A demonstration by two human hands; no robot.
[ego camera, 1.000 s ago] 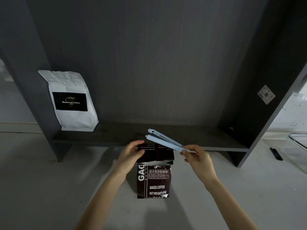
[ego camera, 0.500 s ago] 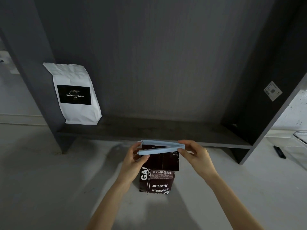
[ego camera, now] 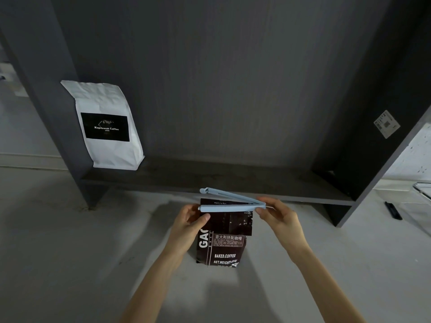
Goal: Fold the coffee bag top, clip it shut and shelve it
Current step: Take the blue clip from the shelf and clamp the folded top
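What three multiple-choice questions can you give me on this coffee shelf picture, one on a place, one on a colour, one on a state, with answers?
1. Where is the white coffee bag?
A. left end of the shelf
B. on the floor
C. right end

2. What colour is the bag clip?
A. red
B. light blue
C. black

3. How is the clip?
A. snapped shut
B. lying on the shelf
C. open over the dark coffee bag

Answers: A, it leans against the left wall; B, both bars are pale blue; C, its bars spread apart at the left end, right hand pinching the hinge, left hand gripping the bag.

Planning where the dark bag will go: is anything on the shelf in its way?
Only the white coffee bag at the shelf's far left end. The board directly behind the dark coffee bag shows nothing standing on it.
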